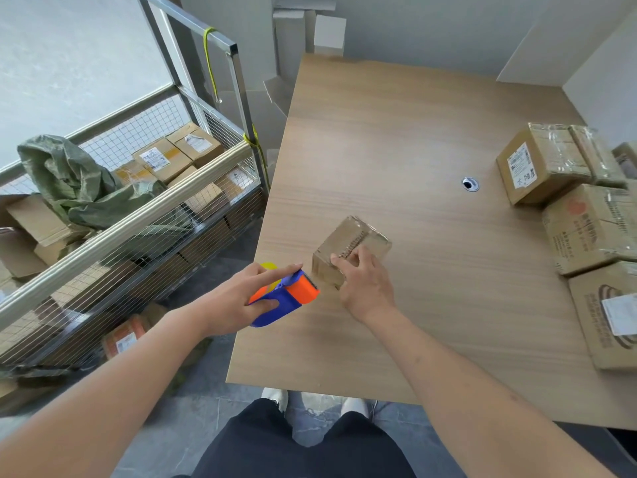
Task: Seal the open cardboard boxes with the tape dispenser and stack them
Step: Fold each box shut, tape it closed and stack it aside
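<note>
So the person's got a small cardboard box (351, 248) sitting on the wooden table (396, 139), right under the right hand (367, 291). That hand is clamped on the box's near top edge, fingers curled over where the tape strip crosses the seam, probably pinning it so it doesn't skate around while the tape gets pulled or cut. The left hand (241, 298) is wrapped around the blue and orange tape dispenser (286, 296), index finger stretched out along the top, which looks like a way to steer the toothed cutter end. The dispenser sits just left of the right hand, its blade end nearly touching the box's near corner.

Off to the right of the right hand, well apart, there's a cluster of already taped boxes (544, 167) along the table edge. To the left of the left hand is a wire cage cart (138, 215) full of more cartons.

Best guess: this box is mid-seal, stacking not yet done.
</note>
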`<action>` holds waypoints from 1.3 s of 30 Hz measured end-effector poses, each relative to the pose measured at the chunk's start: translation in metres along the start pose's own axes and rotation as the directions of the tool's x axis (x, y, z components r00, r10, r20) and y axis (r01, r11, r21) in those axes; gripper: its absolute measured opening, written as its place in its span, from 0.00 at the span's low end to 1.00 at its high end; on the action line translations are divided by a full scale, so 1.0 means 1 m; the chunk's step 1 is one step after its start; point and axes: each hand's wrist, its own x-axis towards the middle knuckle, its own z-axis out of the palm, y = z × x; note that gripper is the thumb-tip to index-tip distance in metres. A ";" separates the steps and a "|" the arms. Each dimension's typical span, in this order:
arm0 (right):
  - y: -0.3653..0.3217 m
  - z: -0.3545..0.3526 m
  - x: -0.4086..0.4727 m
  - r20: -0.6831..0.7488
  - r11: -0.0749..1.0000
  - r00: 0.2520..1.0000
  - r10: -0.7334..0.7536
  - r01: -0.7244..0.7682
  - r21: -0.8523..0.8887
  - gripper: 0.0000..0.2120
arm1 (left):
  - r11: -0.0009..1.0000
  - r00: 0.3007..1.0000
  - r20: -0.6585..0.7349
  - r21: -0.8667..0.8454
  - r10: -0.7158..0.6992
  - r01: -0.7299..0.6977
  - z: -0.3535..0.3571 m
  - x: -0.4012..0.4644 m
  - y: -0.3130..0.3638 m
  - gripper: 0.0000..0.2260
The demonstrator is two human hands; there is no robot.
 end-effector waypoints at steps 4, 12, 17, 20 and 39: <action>0.014 -0.006 -0.003 0.059 0.995 0.994 -0.090 0.087 0.048 0.32 | 1.000 1.000 0.009 -0.009 0.018 -0.018 -0.003 0.001 -0.002 0.34; 0.018 -0.021 0.003 0.052 0.953 0.985 -0.164 0.145 0.266 0.21 | 0.999 0.999 0.007 -0.021 0.034 -0.034 -0.005 0.010 -0.002 0.34; 0.005 -0.040 -0.007 0.157 0.546 0.971 -0.180 -0.035 0.837 0.15 | 0.998 0.999 0.022 -0.048 0.041 -0.040 -0.010 0.014 0.004 0.34; 0.002 -0.041 -0.004 0.147 0.512 0.976 -0.163 -0.044 0.858 0.09 | 0.996 0.997 0.021 -0.055 0.070 -0.069 -0.013 0.015 0.009 0.34; 0.005 -0.070 0.004 0.139 0.339 0.982 -0.126 -0.089 0.937 0.05 | 0.991 0.992 0.009 -0.041 0.125 -0.125 -0.025 0.022 0.034 0.33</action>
